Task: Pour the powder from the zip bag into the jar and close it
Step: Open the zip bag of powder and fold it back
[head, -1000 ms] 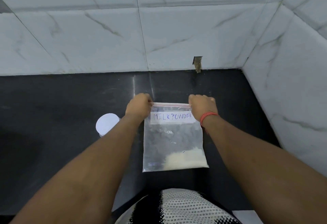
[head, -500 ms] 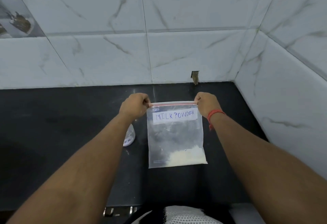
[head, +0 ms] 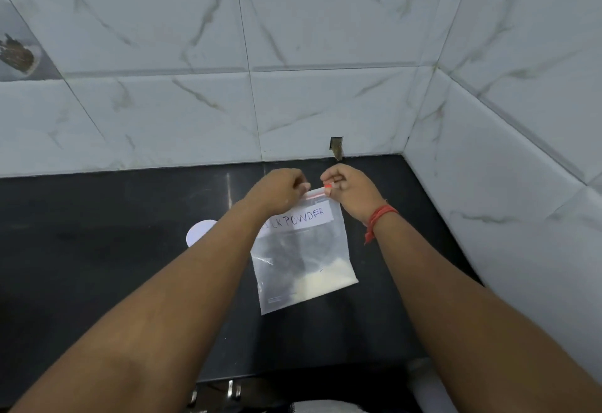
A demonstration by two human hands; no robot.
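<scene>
Head view: two hands, left [head: 277, 189] and right [head: 350, 189], fingers pinching one zip bag [head: 303, 256] beside one jar [head: 199, 232].

Both hands [head: 277, 189] [head: 350, 189] have closed in along the now-tilted zip bag's [head: 303, 259] top.

Labelled zip bag [head: 303, 256] hangs tilted; jar [head: 199, 232] alongside.

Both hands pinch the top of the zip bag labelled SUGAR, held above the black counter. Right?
Not quite. The head view shows the zip bag is labelled MILK POWDER. The left hand and right hand do pinch its top above the black counter.
</scene>
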